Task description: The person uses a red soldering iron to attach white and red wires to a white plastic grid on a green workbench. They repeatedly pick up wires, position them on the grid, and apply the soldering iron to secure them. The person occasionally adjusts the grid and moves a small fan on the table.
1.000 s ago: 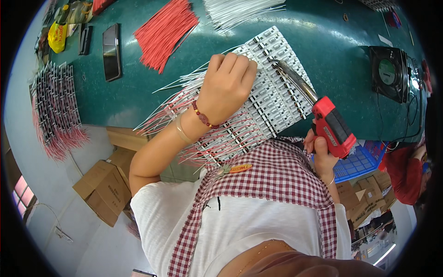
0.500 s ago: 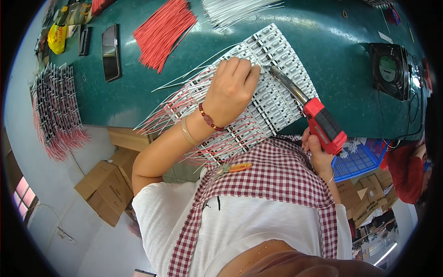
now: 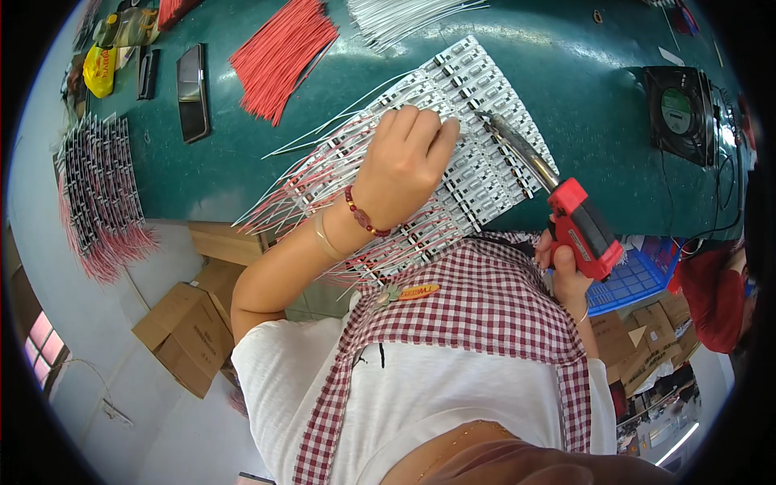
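A panel of white circuit boards (image 3: 493,182) lies tilted at the table's near edge, with red and white wires (image 3: 279,198) trailing off its left side. Over the panel's middle, my left hand (image 3: 408,158) is closed in a pinch; its fingertips press together and hide what they may hold. My right hand (image 3: 566,271) grips a red and black soldering gun (image 3: 586,230) from below, at the panel's right. The gun's metal tip points up and left, close above the boards and a short way right of my left fingertips.
Bundles of red wires (image 3: 283,56) and white wires (image 3: 404,18) lie at the back. A phone (image 3: 193,93) rests left of them, and more wired boards (image 3: 101,190) hang over the left edge. At right stand a black fan (image 3: 677,117) and a blue basket (image 3: 626,283). Another person's red sleeve (image 3: 711,295) shows beyond.
The soldering gun has shifted right and slightly down, its tip moving away from my left fingertips. My left hand stays almost in place, over the panel.
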A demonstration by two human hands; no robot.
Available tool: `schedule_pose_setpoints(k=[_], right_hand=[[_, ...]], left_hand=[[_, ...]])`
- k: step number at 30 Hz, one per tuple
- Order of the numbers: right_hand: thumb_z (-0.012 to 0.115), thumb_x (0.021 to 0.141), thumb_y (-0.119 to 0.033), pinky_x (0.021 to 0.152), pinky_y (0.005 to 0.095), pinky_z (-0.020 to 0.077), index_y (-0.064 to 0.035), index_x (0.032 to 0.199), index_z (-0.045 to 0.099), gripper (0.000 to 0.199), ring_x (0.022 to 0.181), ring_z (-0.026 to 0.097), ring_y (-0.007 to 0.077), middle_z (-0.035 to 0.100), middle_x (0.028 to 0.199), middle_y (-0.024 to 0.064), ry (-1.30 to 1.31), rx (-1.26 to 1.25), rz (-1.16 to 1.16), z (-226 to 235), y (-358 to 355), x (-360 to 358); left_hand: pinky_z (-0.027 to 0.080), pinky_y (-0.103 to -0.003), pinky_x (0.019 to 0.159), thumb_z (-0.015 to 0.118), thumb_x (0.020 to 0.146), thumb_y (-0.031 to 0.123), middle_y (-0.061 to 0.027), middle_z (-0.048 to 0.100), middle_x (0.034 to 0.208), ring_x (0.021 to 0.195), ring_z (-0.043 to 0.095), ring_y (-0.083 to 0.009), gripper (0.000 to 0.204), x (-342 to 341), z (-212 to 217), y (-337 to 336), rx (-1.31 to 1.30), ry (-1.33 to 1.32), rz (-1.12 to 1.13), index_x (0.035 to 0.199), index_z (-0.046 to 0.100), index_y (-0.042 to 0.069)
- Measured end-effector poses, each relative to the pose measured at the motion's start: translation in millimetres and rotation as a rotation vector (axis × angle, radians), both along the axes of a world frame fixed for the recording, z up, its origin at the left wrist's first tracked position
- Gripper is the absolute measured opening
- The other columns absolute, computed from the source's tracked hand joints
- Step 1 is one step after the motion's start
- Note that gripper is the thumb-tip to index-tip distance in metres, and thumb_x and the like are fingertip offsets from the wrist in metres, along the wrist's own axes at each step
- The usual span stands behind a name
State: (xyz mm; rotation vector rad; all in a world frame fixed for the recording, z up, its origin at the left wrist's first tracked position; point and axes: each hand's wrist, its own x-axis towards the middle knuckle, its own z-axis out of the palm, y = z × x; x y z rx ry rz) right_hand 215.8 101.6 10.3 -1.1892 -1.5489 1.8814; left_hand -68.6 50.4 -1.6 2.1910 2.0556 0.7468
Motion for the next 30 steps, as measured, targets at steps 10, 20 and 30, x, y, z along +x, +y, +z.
schedule_pose_setpoints(k=[10,20,30], right_hand=[[0.063,0.091,-0.039,0.053,0.024,0.0413,0.0017,0.089,0.056,0.042,0.055,0.05,0.0087,0.056,0.071,0.0056,-0.113,0.041,0.101,-8.0,-2.2,-0.5],[0.066,0.09,-0.026,0.061,0.0269,0.0443,0.0003,0.091,0.063,0.026,0.066,0.054,0.0103,0.06,0.077,0.0023,-0.018,-0.02,0.008,0.0,-3.7,2.4],[0.067,0.089,-0.037,0.056,0.026,0.0429,0.0007,0.1,0.059,0.04,0.061,0.053,0.0104,0.06,0.075,0.0042,-0.039,-0.014,0.023,-5.7,-7.4,11.8]], left_hand=[[0.04,-0.034,0.067,0.059,0.073,0.0,-0.0074,0.049,0.08,0.074,0.049,-0.0227,0.031,4.2,-7.6,0.5,-0.022,0.0,0.021,0.103,0.065,-0.002],[0.04,-0.034,0.068,0.058,0.073,0.001,-0.0076,0.049,0.08,0.075,0.05,-0.0227,0.029,5.0,-3.6,2.2,-0.062,0.044,0.025,0.101,0.064,-0.002],[0.039,-0.034,0.066,0.059,0.072,0.001,-0.0067,0.051,0.081,0.073,0.05,-0.0218,0.031,10.0,0.3,-4.7,0.003,-0.02,-0.002,0.102,0.065,-0.002]])
